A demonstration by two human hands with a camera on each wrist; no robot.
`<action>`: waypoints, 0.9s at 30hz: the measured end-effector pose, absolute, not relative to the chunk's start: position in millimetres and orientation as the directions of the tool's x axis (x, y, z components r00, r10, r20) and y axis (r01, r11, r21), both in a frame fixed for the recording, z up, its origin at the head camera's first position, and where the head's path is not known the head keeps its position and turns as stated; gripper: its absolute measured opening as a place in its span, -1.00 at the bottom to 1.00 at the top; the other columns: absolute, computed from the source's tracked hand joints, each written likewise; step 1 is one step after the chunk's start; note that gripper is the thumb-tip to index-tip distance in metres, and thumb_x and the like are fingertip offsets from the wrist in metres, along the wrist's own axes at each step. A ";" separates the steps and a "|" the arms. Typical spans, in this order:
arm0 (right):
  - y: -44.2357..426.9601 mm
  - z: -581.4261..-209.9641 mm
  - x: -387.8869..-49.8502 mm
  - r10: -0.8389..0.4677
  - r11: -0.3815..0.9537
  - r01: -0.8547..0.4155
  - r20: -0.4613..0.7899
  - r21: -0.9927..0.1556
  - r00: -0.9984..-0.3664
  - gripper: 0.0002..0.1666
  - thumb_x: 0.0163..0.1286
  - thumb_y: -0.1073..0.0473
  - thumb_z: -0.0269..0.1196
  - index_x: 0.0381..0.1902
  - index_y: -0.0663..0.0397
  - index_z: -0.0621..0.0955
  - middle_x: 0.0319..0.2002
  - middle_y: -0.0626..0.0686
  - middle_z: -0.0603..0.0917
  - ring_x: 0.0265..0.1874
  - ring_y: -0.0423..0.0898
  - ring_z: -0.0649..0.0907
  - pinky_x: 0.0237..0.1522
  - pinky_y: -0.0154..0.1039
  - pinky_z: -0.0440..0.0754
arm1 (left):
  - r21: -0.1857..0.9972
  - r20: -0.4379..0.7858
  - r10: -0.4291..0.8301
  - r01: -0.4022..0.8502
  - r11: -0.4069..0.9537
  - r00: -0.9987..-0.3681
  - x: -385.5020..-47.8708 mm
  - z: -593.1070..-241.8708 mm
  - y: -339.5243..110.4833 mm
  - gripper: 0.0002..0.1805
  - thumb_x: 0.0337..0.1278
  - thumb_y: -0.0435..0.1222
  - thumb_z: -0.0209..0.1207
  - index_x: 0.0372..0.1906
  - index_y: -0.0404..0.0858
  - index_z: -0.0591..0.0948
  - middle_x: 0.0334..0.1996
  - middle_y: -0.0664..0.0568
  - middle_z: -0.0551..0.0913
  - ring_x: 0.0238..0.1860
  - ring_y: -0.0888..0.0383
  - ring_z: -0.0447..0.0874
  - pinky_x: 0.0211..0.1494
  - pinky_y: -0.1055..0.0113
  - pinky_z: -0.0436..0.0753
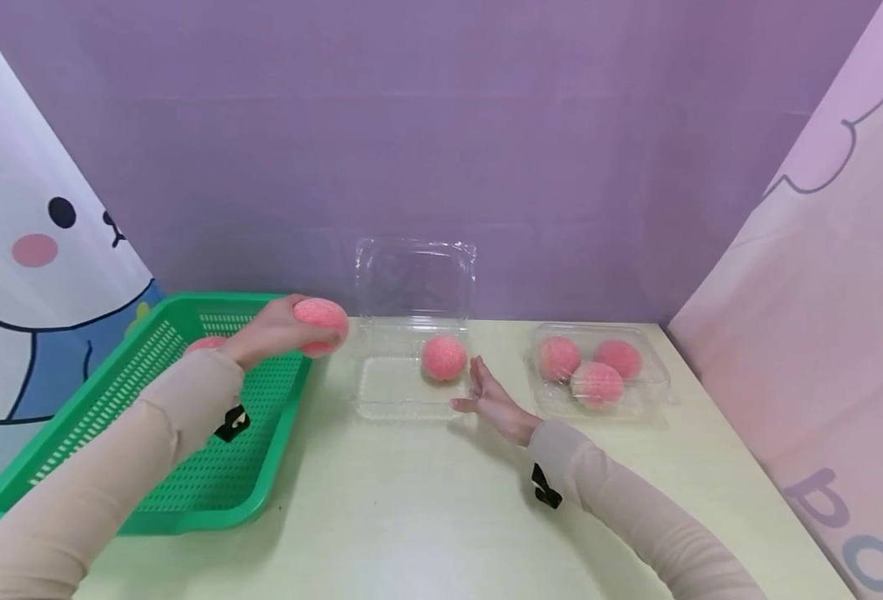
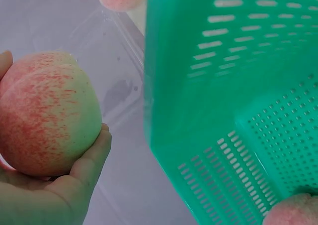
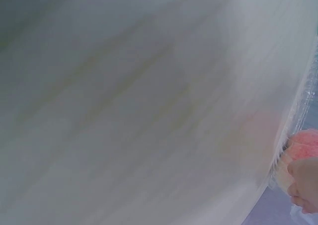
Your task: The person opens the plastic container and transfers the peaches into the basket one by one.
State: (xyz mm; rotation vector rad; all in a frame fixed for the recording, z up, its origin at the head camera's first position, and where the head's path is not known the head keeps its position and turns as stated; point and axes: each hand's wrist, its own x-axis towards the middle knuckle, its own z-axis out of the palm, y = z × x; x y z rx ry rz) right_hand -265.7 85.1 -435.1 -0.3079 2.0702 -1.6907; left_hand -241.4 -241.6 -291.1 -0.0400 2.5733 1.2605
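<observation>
In the head view my left hand (image 1: 276, 332) grips a pink peach (image 1: 321, 327) above the basket's right rim. The left wrist view shows that peach's red-streaked skin and pale green side. To the right stands an opened clear plastic clamshell box (image 1: 387, 385), its lid (image 1: 415, 279) raised, with one peach (image 1: 445, 358) in its right part. At the box's right side is my right hand (image 1: 497, 407), fingers extended and thumb apart, holding nothing. Whether it touches the box wall I cannot tell. In the right wrist view the hand (image 3: 304, 183) appears at the edge, before a peach (image 3: 304, 144).
A green perforated basket (image 1: 261, 492) fills the left side; another peach (image 1: 206, 343) in it is partly hidden by my left arm. On the right, a clear box (image 1: 655, 367) with its lid down holds three peaches (image 1: 597, 385). A purple cloth (image 1: 441, 150) hangs behind the table.
</observation>
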 end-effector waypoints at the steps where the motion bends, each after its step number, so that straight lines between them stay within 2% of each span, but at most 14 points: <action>1: 85.6 -435.4 -265.4 -0.441 0.226 0.107 -0.200 -0.968 -0.875 0.21 0.18 0.24 0.23 0.41 -0.01 -0.41 0.45 -0.02 -0.35 0.43 0.03 -0.16 0.41 0.01 -0.16 | 0.771 -0.257 0.092 -0.147 0.619 -0.962 -241.3 -291.2 -243.1 0.06 -0.13 0.16 0.25 0.37 -0.31 0.03 0.17 -0.15 0.34 0.13 -0.11 0.32 0.03 -0.02 0.54; 8: 87.6 -436.6 -265.5 -0.445 0.220 0.103 -0.194 -0.970 -0.874 0.19 0.19 0.25 0.22 0.41 0.00 -0.40 0.45 -0.01 -0.34 0.43 0.05 -0.16 0.40 0.04 -0.17 | 0.764 -0.262 0.064 -0.167 0.623 -0.963 -243.8 -293.0 -254.6 0.11 -0.16 0.19 0.25 0.38 -0.32 -0.01 0.20 -0.18 0.30 0.14 -0.12 0.31 -0.08 0.12 0.58; 15: 86.7 -437.1 -265.7 -0.452 0.228 0.101 -0.197 -0.968 -0.870 0.20 0.19 0.23 0.22 0.41 -0.01 -0.41 0.45 -0.01 -0.35 0.42 0.09 -0.13 0.39 0.07 -0.17 | 0.774 -0.256 0.036 -0.182 0.606 -0.966 -245.5 -298.0 -265.6 0.11 -0.15 0.17 0.25 0.38 -0.33 -0.02 0.21 -0.20 0.27 0.14 -0.13 0.29 -0.11 0.19 0.57; 20: 83.9 -433.2 -263.5 -0.473 0.225 0.093 -0.192 -0.970 -0.860 0.21 0.18 0.24 0.23 0.41 0.03 -0.42 0.45 0.00 -0.36 0.42 0.10 -0.14 0.39 0.07 -0.16 | 0.802 -0.226 -0.007 -0.190 0.567 -0.974 -244.8 -305.0 -278.8 0.07 -0.12 0.15 0.25 0.37 -0.32 0.01 0.24 -0.19 0.23 0.16 -0.13 0.24 -0.04 0.14 0.53; 27: 82.7 -436.2 -266.6 -0.464 0.231 0.094 -0.194 -0.969 -0.864 0.22 0.17 0.22 0.24 0.41 0.01 -0.41 0.45 -0.01 -0.35 0.43 0.07 -0.14 0.40 0.06 -0.15 | 0.829 -0.209 -0.033 -0.195 0.525 -0.977 -245.0 -316.5 -297.3 0.09 -0.04 0.12 0.21 0.41 -0.29 -0.11 0.27 -0.23 0.17 0.21 -0.16 0.19 0.02 0.07 0.49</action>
